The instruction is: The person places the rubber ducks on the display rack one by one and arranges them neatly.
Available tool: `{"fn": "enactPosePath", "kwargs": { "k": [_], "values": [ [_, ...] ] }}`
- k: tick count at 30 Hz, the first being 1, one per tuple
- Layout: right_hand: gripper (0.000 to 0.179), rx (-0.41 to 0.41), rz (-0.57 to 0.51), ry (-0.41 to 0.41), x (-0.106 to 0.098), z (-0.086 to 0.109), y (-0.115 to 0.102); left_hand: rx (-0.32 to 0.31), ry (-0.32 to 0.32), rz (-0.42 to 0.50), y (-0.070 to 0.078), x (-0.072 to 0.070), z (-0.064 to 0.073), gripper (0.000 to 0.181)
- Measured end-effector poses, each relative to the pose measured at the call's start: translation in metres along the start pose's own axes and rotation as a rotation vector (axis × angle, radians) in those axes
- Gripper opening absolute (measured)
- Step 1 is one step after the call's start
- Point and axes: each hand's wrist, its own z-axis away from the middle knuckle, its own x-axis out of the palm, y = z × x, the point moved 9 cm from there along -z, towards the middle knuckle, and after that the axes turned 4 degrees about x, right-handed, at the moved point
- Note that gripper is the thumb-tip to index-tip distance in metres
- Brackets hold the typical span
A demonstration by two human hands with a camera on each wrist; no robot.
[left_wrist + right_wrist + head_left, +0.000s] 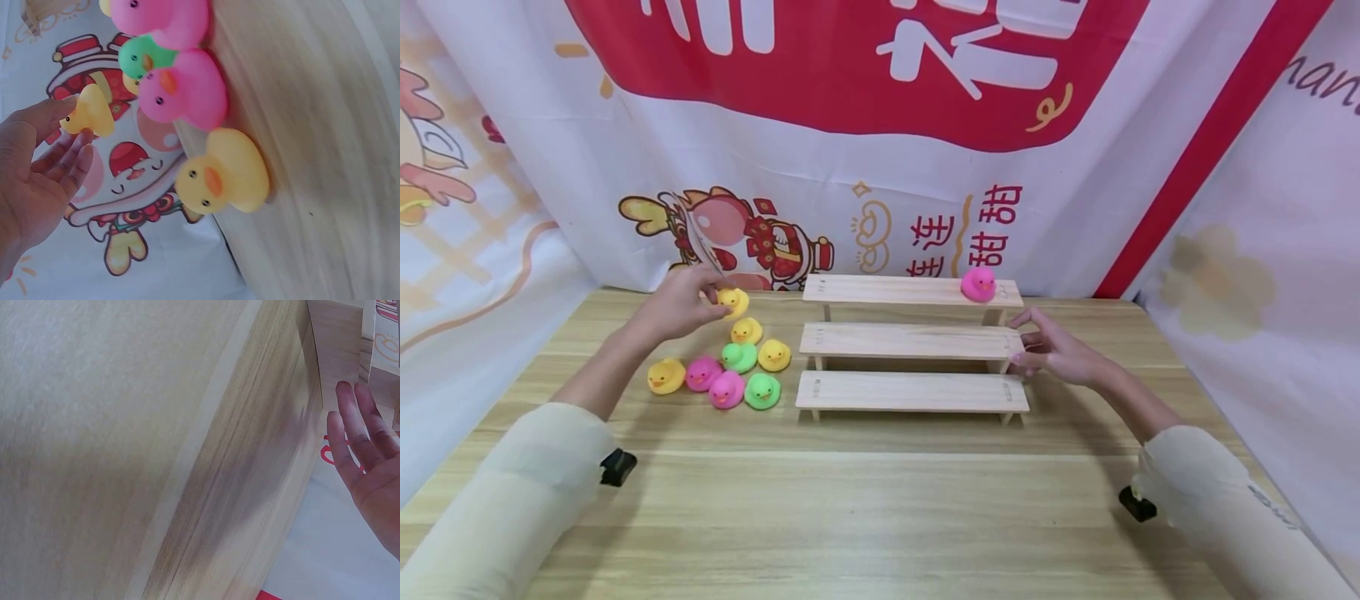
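My left hand (681, 302) pinches a yellow rubber duck (732, 302) between thumb and fingers, above the back of a group of ducks. In the left wrist view that same yellow duck (94, 111) sits at the fingertips. At the other side, my right hand (1060, 348) is by the right end of a three-tier wooden display stand (910, 340), fingertips right at the middle tier's edge. Its fingers (353, 422) look extended and slightly bent in the right wrist view, beside the stand's wooden end. A pink duck (979, 284) stands on the top tier, toward the right.
Left of the stand, several ducks rest on the wood-grain table (850, 508): yellow (666, 377), pink (726, 390) and green (762, 391). Close behind hangs a printed white and red cloth (760, 150), with more cloth at both sides.
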Motion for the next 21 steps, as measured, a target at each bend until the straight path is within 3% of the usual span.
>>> {"fn": "enactPosePath", "kwargs": {
  "k": [6, 12, 21],
  "values": [
    [0.041, -0.002, -0.020, 0.000, 0.000, 0.000, 0.000, 0.002, -0.005, 0.024, 0.020, 0.002, -0.005, 0.033],
    [0.043, -0.033, -0.043, -0.007, 0.001, 0.002, -0.002, 0.060, 0.025, 0.027, 0.040, 0.004, -0.012, 0.031],
    [0.041, -0.029, -0.036, -0.006, 0.002, 0.001, -0.003, 0.069, 0.069, 0.065, 0.056, 0.003, -0.019, 0.031]
  ]
}}
